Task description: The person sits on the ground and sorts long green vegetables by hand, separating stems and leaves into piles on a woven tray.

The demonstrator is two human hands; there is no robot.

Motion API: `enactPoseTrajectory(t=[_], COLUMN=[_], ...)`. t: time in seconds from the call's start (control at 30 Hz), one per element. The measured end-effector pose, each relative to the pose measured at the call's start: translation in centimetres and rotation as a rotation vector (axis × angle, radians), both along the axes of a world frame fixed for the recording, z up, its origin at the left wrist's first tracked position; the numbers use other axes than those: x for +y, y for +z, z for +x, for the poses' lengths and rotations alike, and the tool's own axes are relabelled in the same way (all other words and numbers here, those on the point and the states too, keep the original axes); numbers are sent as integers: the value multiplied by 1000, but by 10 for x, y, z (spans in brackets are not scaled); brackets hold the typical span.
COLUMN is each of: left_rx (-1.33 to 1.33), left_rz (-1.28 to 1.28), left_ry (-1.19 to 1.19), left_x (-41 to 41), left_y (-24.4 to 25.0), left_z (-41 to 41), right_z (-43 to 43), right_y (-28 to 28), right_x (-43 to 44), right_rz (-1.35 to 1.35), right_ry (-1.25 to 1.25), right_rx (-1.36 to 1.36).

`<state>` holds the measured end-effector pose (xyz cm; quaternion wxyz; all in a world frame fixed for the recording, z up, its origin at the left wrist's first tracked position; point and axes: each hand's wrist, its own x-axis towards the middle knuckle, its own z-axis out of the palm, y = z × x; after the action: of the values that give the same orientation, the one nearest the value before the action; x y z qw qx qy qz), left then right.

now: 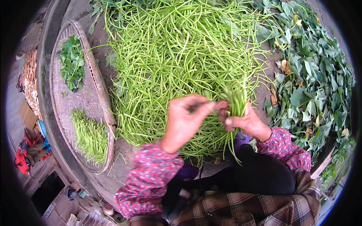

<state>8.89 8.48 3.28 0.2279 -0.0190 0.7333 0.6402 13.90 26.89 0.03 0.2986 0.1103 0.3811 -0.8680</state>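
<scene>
My right hand [247, 122] is closed around a bundle of green leaf stalks [237, 106], held upright over my lap. Their upper ends are bunched and blurred; a few longer stalks hang below the fist. Just left of the bundle is my left hand [186, 118], its thumb and forefinger brought close together. Motion blur hides whether anything is pinched between them. Under and beyond both hands spreads a wide, loose heap of green stalks [175, 62] on the ground.
At left lies a shallow woven bamboo tray [82, 99] holding a leafy green bunch [72, 60] and a pile of aligned stalks [90, 137]. Broad green leaves [308, 82] are heaped at right. A red chair-like object [24, 159] stands beyond the concrete edge [46, 93].
</scene>
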Motion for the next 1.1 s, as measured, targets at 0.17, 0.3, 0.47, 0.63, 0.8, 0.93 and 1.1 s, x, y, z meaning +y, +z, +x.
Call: enactPoseTrajectory(t=[0.17,0.3,0.47,0.63,0.8,0.93,1.1], left_rx=[-69,416,704,401,-9,214,848], left_rz=[40,-544,-1054,-632,49,-259,-498], left_ry=[-22,88,-189,64,177,178,155], left_x=[23,3,-6,-38,-85,-78,-44], left_y=[-2,-29,-73,-60,-8,19,39], left_z=[-6,-69,-66,-77,-92,-83,-62], right_z=[8,12,8,8,6,8,8], right_y=[-6,-9,-5,-2,-2,-7,-5], right_x=[9,13,7,9,10,11,12], right_rz=[269,193,39,67,76,-31,40], right_ry=[46,-145,-92,-94,-103,-136,-143], right_rx=[-54,-52,-76,-109,-123,-143,-119])
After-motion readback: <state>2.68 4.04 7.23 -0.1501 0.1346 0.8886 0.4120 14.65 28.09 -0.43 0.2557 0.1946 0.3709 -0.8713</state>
